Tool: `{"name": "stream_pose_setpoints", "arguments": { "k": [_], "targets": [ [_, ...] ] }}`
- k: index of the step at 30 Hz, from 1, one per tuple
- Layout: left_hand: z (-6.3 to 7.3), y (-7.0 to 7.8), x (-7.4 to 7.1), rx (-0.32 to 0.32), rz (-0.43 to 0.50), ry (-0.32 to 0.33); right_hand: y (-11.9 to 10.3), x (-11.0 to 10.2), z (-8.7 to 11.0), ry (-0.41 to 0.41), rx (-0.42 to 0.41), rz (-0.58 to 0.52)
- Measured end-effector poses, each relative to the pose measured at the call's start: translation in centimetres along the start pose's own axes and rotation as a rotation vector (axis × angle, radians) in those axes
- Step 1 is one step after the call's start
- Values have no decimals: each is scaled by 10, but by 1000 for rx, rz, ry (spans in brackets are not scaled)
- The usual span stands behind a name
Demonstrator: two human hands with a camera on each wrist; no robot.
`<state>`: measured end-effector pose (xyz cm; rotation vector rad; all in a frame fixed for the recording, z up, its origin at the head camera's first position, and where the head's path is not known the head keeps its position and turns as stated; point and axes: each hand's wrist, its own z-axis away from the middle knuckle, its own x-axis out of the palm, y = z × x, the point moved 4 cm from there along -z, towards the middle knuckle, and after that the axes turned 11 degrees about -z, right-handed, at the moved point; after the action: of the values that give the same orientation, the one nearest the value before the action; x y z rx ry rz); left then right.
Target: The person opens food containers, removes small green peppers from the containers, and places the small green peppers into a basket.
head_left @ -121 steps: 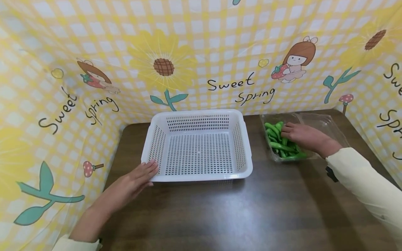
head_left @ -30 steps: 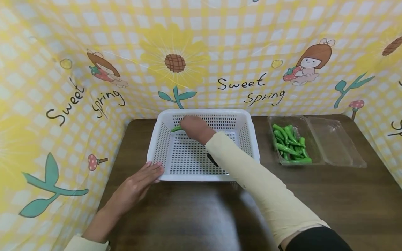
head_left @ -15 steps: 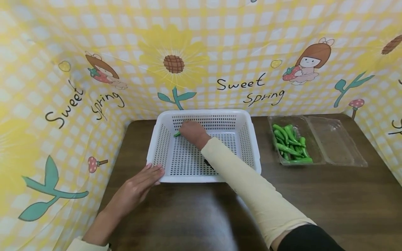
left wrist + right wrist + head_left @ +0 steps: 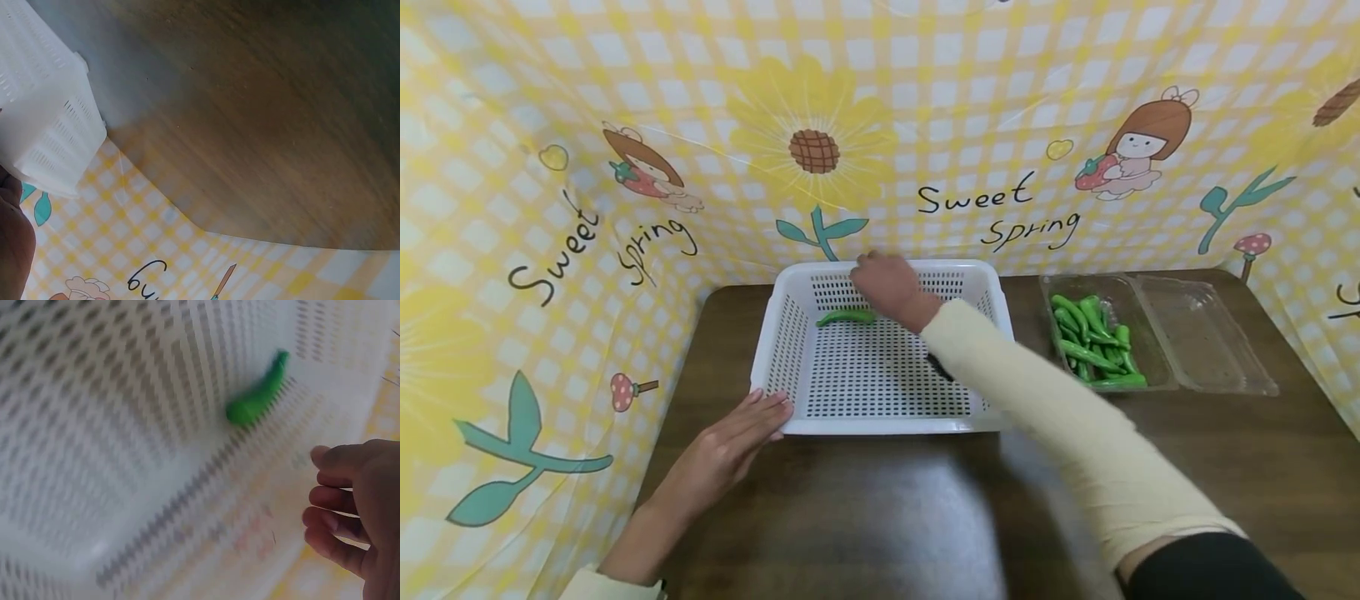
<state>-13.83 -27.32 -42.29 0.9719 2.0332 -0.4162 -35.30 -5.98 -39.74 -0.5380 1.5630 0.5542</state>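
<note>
A green chili pepper (image 4: 846,317) lies in the white plastic basket (image 4: 887,427), along the foot of its far wall. My right hand (image 4: 891,287) is above the basket's far rim, just right of that pepper and apart from it. In the right wrist view, the fingers of the right hand (image 4: 344,500) are loosely bent with nothing between them, and the chili pepper (image 4: 256,400) appears slightly blurred. My left hand (image 4: 733,437) rests its straight fingers on the basket's near left corner. Only an edge of the left hand (image 4: 14,240) shows in the left wrist view.
To the right, a clear plastic box (image 4: 1161,367) holds several green chili peppers (image 4: 1093,342), with its lid (image 4: 1202,333) folded open beside it. A yellow checked cloth (image 4: 880,100) stands behind and along the sides of the brown table (image 4: 850,517).
My right hand carried a chili pepper from the clear box into the basket and let go of it there. Since then it has risen and moved right. The left hand stays at the corner.
</note>
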Motion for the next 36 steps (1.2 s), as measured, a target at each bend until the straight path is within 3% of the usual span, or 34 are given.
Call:
{"name": "stream_pose_setpoints", "arguments": {
  "k": [7, 12, 18, 23, 27, 32, 36],
  "targets": [
    [2, 1, -2, 5, -16, 32, 65, -51, 57, 151, -13, -35],
    [6, 5, 1, 15, -35, 73, 106, -60, 112, 214, 34, -34],
    [11, 6, 3, 10, -22, 100, 155, -40, 172, 117, 247, -176],
    [10, 5, 2, -10, -12, 81, 187, -13, 205, 26, 332, -239],
    [9, 3, 3, -18, -7, 75, 200, 6, 218, -51, 371, -219],
    [8, 2, 4, -15, -3, 79, 199, 20, 225, -158, 381, -254],
    [6, 1, 5, -10, 6, 82, 199, 28, 228, -184, 399, -305]
  ]
}}
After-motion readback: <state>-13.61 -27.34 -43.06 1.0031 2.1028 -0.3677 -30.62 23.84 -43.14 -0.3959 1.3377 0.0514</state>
